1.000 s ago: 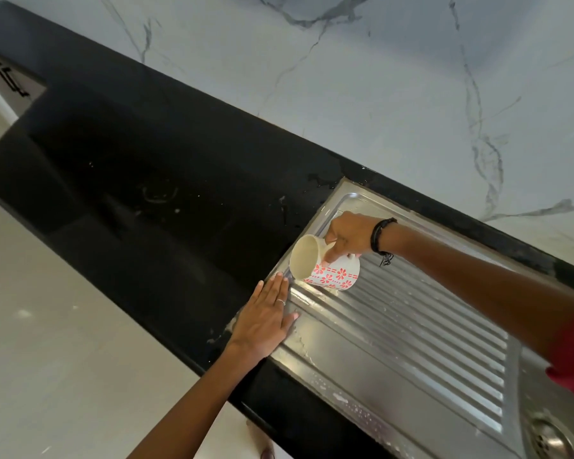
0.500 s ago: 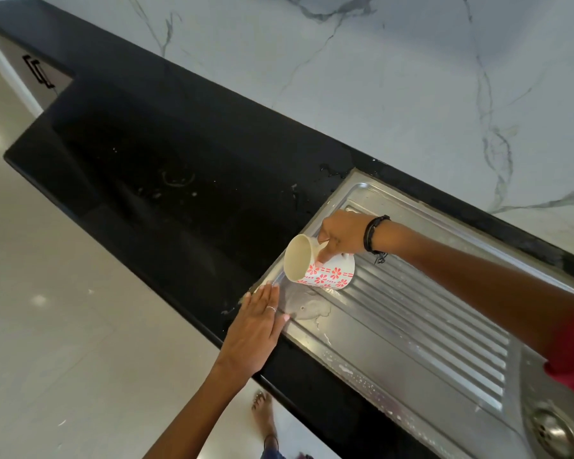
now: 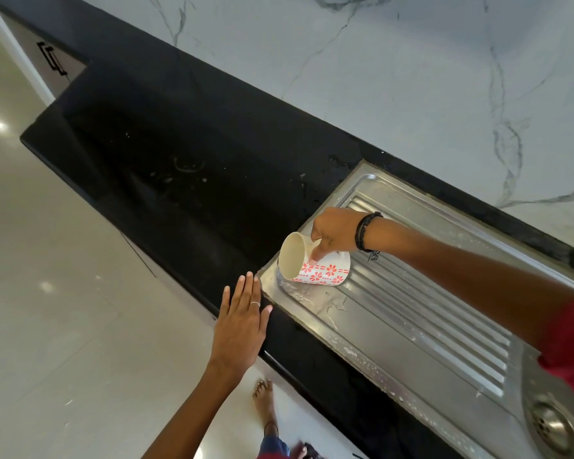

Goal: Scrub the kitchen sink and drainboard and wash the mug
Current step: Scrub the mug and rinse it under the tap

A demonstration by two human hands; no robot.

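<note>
Step in hand: water is judged to be poured from the mug (image 3: 314, 265) onto the far-left corner of the drainboard (image 3: 421, 326), as a rinse.
Mug: it is seen at centre frame, tipped on its side with the mouth turned to the left, low over the drainboard's left end; whether its lower edge touches the steel cannot be told.
Right hand (image 3: 335, 231): the mug is gripped from above, the thumb laid down its patterned wall and the fingers curled, it seems, round the handle, which is hidden.
Left hand (image 3: 242, 321): it is held flat with fingers straight and close together, lower left of centre, over the black counter (image 3: 193, 154) edge just beside the drainboard corner; nothing is held.
Water: a small puddle and streaks are seen beneath the mug's mouth.
Sink: only the drain (image 3: 552, 427) is shown, at lower right.
Doing it well: the pour should be kept slow and aimed along the ribs, so that the run-off is carried toward the drain and not over the rim onto the counter.
Risk: a wet mug may slip, so the grip is best kept firm.
</note>
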